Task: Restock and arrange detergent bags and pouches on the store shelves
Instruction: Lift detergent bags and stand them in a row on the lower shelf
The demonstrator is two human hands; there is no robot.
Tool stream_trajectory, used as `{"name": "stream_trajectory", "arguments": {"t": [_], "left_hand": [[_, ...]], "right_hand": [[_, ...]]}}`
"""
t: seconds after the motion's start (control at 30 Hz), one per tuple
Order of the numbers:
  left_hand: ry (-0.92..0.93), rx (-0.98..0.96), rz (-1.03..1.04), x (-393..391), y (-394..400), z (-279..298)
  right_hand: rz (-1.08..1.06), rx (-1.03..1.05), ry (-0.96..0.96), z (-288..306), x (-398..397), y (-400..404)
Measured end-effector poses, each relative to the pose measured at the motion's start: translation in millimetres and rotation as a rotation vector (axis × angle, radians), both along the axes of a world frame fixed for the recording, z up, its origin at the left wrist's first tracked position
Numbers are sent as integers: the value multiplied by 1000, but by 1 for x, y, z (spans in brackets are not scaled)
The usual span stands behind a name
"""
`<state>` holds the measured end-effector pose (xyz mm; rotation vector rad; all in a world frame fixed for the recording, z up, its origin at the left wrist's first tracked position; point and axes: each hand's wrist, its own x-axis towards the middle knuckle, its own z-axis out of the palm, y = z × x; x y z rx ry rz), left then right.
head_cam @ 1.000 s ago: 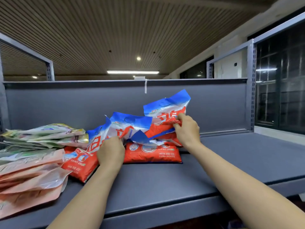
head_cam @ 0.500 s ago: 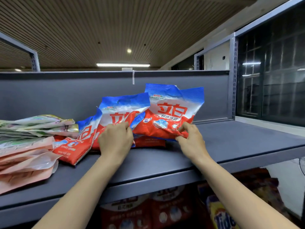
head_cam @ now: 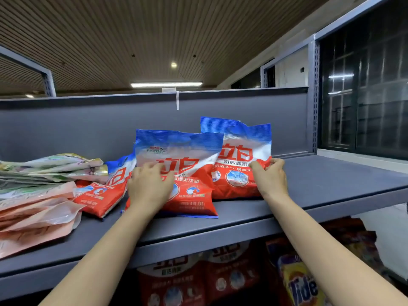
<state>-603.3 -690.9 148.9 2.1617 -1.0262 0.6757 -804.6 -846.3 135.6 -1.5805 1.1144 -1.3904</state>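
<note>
Three red, white and blue detergent bags sit on the grey top shelf [head_cam: 320, 188]. The middle bag [head_cam: 189, 168] stands propped up, and my left hand [head_cam: 150, 186] lies flat against its lower left front. The right bag [head_cam: 238, 157] stands behind and to the right of it; my right hand [head_cam: 270, 175] pinches its right edge. A third bag [head_cam: 106, 191] leans tilted to the left, partly hidden behind the middle bag.
A pile of flat pink and green pouches [head_cam: 37, 195] lies at the shelf's left end. The grey back panel [head_cam: 88, 127] rises behind the bags. Below the shelf are more red detergent bags [head_cam: 198, 281] and a yellow Tide pack [head_cam: 302, 286].
Both bags have been raised from tilted to nearly upright and set side by side. My right hand moved from the right bag's bottom corner to its right edge; the left hand flattened on the middle bag.
</note>
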Motion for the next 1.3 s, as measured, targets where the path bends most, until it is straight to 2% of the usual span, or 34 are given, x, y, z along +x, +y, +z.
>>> {"name": "stream_trajectory", "arguments": {"t": [0.07, 0.13, 0.2, 0.27, 0.47, 0.6, 0.7, 0.77, 0.93, 1.07, 1.3], "left_hand": [[187, -30, 47, 23, 2, 3], [430, -120, -36, 34, 1, 5], [588, -179, -91, 37, -2, 9], [656, -206, -102, 36, -4, 13], [832, -424, -200, 38, 0, 11], [710, -408, -88, 29, -2, 15], [590, -418, 40, 21, 2, 17], [533, -495, 100, 13, 11, 19], [504, -736, 144, -15, 34, 24], [417, -839, 143, -37, 55, 24], [405, -902, 104, -78, 83, -4]], "right_hand": [[-18, 34, 8, 5, 5, -5], [-39, 68, 57, 9, 8, -11], [-28, 106, 93, 14, 11, -18], [3, 165, 66, 18, 12, -24], [144, 256, -202, 20, 9, -30], [232, 264, -352, 19, 5, -27], [229, 208, -359, 20, 1, -20], [206, 154, -360, 22, -2, -12], [-23, -139, -310, 25, -16, 22], [-219, -337, -275, 25, -44, 50], [-239, -372, -331, 12, -91, 82]]}}
